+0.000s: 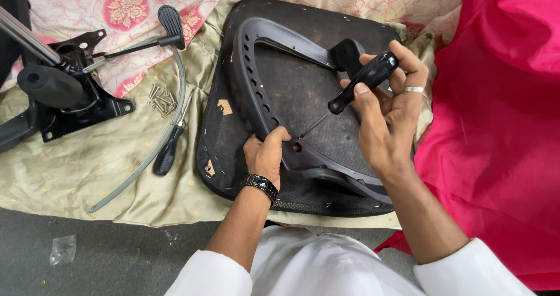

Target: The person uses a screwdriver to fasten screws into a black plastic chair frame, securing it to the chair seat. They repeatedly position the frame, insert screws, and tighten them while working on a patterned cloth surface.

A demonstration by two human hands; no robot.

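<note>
Even, soft daylight-like light, bright overall; source not identifiable. Shadows faint: thin dark band under left hand (267,154) on black armrest frame (256,80), soft shade beneath right hand (388,118). Dull sheen on screwdriver handle (366,77) in right hand, small glint on ring (413,89). Pink cloth (496,126) right of hands strongly saturated, folds low in contrast. Focus sharp around hands. Metal tube (26,39) far left of hands slightly soft. Mild wide-angle stretch at edges; white sleeves (326,267) below hands near overexposed.

Two screwdrivers show: one black-handled screwdriver (363,83) and a second screwdriver (170,147). There is one seat pan (291,91), one armrest bracket (274,97), and one pile of screws (162,99).
</note>
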